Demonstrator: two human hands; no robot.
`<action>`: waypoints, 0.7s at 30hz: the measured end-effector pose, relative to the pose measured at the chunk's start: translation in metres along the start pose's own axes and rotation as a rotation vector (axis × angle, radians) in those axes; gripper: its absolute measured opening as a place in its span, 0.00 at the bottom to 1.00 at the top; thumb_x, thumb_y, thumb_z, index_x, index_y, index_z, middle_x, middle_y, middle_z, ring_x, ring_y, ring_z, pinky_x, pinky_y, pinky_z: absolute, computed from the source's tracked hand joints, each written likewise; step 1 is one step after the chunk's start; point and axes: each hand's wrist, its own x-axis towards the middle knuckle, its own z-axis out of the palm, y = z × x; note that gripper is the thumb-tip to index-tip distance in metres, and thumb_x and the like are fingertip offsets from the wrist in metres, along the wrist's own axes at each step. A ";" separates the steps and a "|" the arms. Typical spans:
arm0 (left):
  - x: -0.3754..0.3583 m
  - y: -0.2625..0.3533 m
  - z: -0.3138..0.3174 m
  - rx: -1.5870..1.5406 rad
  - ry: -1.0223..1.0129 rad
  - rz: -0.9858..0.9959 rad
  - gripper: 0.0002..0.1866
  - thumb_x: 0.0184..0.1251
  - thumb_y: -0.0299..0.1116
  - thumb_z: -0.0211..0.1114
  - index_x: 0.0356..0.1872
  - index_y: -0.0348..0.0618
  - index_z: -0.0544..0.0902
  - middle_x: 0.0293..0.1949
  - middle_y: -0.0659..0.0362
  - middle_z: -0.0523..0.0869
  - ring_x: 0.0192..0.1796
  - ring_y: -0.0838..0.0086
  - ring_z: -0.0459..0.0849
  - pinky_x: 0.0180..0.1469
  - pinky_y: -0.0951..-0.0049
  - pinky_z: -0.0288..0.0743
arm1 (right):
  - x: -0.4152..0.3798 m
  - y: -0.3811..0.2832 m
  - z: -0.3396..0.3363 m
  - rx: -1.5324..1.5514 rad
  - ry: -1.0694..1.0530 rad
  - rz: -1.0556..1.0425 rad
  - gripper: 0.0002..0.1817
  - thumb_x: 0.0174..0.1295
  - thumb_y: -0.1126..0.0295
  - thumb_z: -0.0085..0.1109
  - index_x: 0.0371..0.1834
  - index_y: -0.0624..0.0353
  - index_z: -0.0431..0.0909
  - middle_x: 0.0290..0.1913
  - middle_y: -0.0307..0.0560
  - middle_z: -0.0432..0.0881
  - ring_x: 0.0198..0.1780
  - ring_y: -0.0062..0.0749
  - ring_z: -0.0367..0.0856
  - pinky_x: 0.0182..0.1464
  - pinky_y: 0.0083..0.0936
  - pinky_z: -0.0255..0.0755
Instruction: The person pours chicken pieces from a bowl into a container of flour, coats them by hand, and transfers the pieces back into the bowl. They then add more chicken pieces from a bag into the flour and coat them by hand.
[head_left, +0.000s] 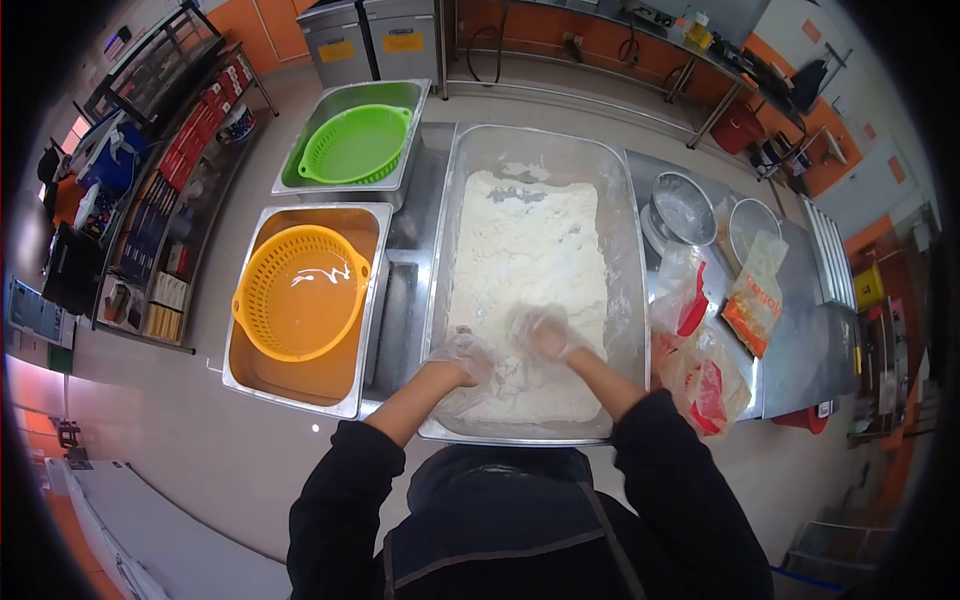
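Note:
A large metal tray holds a thick layer of white flour-like powder. Both hands wear clear plastic gloves and are in the near half of the tray. My left hand touches the powder near the tray's left wall, its fingers blurred and partly hidden. Further right and slightly farther forward, my right hand is over the powder, smeared by motion. What either hand holds, if anything, cannot be made out.
Left of the tray, an orange basket sits in a pan of orange liquid, with a green basket in another pan behind. Right are a metal bowl, a sieve, an orange-and-clear packet and plastic bags.

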 end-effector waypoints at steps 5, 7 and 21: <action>0.032 0.013 0.033 -0.428 -0.031 -0.096 0.16 0.58 0.35 0.42 0.42 0.40 0.73 0.47 0.47 0.74 0.47 0.64 0.73 0.49 0.64 0.65 | -0.047 -0.070 0.015 0.654 0.033 0.249 0.20 0.62 0.61 0.35 0.47 0.66 0.66 0.40 0.50 0.73 0.41 0.30 0.70 0.44 0.23 0.64; 0.037 0.021 0.038 -0.851 -0.054 -0.202 0.16 0.59 0.36 0.44 0.44 0.40 0.72 0.49 0.49 0.73 0.48 0.67 0.73 0.50 0.65 0.64 | -0.037 -0.087 0.010 1.399 0.068 0.512 0.21 0.63 0.58 0.35 0.49 0.63 0.65 0.41 0.47 0.73 0.42 0.29 0.70 0.45 0.23 0.64; -0.006 -0.013 0.000 -0.282 0.185 -0.029 0.19 0.56 0.39 0.45 0.42 0.34 0.73 0.41 0.42 0.75 0.44 0.63 0.75 0.46 0.70 0.67 | -0.102 -0.016 -0.100 1.103 -0.298 0.308 0.26 0.59 0.60 0.40 0.59 0.62 0.57 0.58 0.58 0.60 0.58 0.36 0.61 0.59 0.27 0.51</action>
